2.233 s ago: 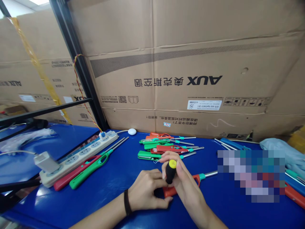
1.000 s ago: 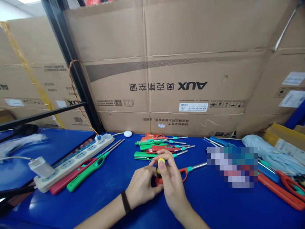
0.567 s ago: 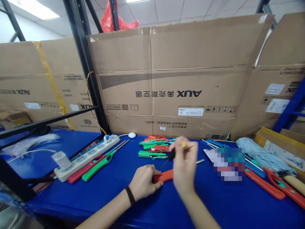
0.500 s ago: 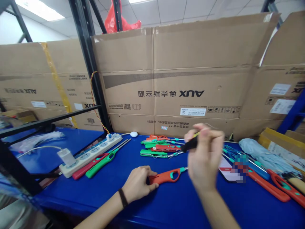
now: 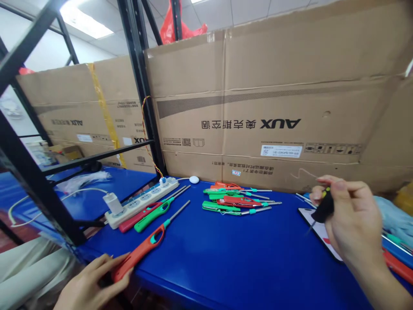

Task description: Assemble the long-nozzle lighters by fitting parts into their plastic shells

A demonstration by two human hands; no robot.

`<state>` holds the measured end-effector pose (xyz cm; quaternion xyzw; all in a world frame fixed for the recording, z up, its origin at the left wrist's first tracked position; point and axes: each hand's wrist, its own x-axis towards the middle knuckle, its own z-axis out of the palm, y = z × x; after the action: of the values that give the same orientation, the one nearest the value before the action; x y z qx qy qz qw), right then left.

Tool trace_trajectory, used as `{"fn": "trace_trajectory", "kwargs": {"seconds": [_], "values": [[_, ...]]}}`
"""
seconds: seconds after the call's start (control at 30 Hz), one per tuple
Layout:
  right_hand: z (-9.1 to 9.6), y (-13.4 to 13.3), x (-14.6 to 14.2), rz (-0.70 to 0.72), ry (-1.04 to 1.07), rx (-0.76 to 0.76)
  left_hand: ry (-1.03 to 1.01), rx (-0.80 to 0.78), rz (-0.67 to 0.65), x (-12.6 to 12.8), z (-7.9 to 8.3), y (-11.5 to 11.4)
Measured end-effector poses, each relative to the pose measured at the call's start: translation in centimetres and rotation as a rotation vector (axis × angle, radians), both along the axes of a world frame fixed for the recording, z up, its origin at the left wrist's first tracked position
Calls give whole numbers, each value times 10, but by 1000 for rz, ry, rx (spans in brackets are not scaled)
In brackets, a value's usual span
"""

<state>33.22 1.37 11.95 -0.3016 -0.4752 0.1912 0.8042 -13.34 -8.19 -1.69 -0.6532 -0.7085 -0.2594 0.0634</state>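
Orange utility lighter (image 5: 138, 258) lay in the left hand's (image 5: 88, 286) curled fingers, right hand's (image 5: 353, 219) fingers pinched a black-handled screwdriver (image 5: 324, 207), upside-down AUX cardboard carton (image 5: 280, 124) behind blue table (image 5: 226, 267).

Power strip (image 5: 141, 203) on the workbench (image 5: 226, 267) at far left, utility lighters (image 5: 238, 200) right of it, cardboard cartons (image 5: 258, 107) behind both.

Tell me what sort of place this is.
Probably a small assembly workshop in a storeroom: a blue workbench holds many red and green utility lighters, the right hand grips a small screwdriver, and AUX cartons stand against steel shelving.
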Motion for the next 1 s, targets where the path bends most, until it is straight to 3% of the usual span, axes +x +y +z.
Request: {"fn": "trace_trajectory", "kwargs": {"seconds": [0.07,0.17,0.3,0.43,0.57,0.73,0.9,1.0], "values": [[-4,2,-5,1,-101,-30,27,-9,18,9,11,24],[-10,0,-7,5,-285,-128,140,136,19,31,25,67],[-32,9,11,-31,-502,-204,188,287,-212,83,42,112],[-66,28,33,-167,-864,-398,82,151,-530,154,49,146],[-94,40,42,-131,-986,-439,59,115,-616,203,43,179],[-105,42,55,-90,-1092,-532,94,103,-731,215,32,196],[-100,39,57,119,-1293,-717,114,85,-796,208,27,193],[-100,40,59,162,-1363,-750,99,79,-834,207,29,190]]}}
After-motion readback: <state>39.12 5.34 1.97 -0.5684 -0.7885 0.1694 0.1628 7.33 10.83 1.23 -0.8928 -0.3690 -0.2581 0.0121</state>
